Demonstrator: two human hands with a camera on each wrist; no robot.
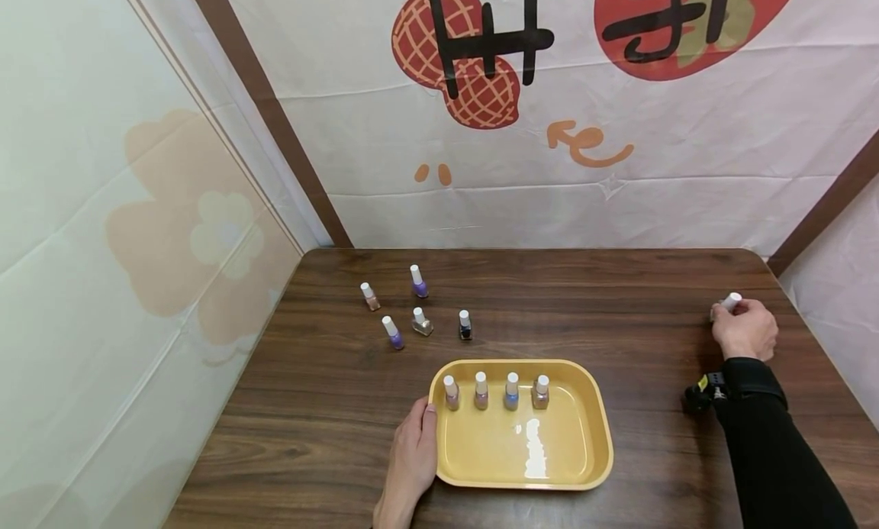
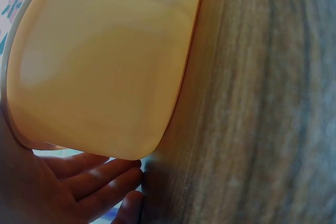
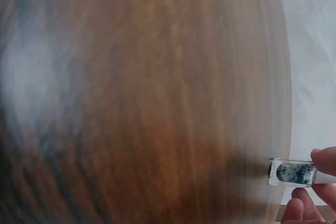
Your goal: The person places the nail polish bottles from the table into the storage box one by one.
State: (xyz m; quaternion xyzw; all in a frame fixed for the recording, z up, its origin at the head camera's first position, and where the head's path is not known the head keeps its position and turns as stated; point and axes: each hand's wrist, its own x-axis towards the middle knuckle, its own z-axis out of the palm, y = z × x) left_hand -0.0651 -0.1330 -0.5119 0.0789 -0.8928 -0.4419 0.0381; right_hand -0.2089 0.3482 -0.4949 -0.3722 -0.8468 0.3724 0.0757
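Observation:
At the far right of the table, my right hand (image 1: 745, 330) pinches a nail polish bottle by its white cap (image 1: 733, 299). The right wrist view shows this nail polish bottle (image 3: 295, 173) as clear with dark flecks, its base toward the wood. My left hand (image 1: 414, 449) holds the left end of the yellow tray (image 1: 597, 437), thumb at the rim and fingers (image 2: 105, 184) along the outer wall. Inside the tray, along its far side, several white-capped bottles stand in a row, among them a blue one (image 1: 511, 395) and a glittery beige one (image 1: 541, 395).
Left of and beyond the tray, more polish bottles stand on the wooden table (image 1: 309, 430): a black one (image 1: 465, 327), a silvery one (image 1: 422, 324), two purple ones and a pinkish one (image 1: 371, 298). A printed cloth (image 1: 384, 216) hangs behind the table.

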